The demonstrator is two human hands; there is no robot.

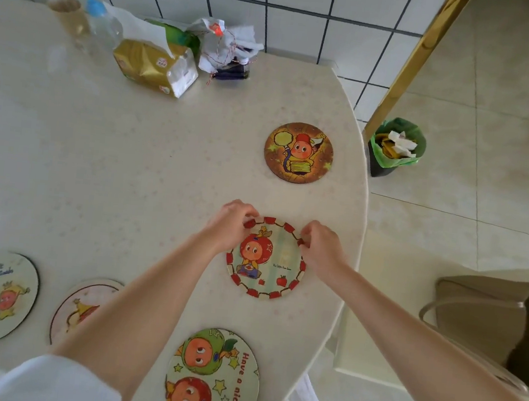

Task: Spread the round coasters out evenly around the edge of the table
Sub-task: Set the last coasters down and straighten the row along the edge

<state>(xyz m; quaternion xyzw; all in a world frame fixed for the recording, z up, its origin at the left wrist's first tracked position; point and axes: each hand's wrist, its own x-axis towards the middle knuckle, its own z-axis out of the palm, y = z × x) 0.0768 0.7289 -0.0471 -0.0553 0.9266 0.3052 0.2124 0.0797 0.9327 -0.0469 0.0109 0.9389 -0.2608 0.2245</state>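
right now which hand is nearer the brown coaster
Right. The right hand sits below the brown coaster, near the table edge; the left hand is below and further left.

We see two bare forearms, our left hand [231,226] and right hand [321,250] ungloved, without rings or watch. A white short sleeve [51,380] shows at seven o'clock.

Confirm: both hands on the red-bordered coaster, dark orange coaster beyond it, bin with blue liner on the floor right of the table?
Nearly. The head view shows the bin liner is green, not blue. The rest holds: left hand and right hand on the red-bordered coaster, dark orange coaster beyond it.
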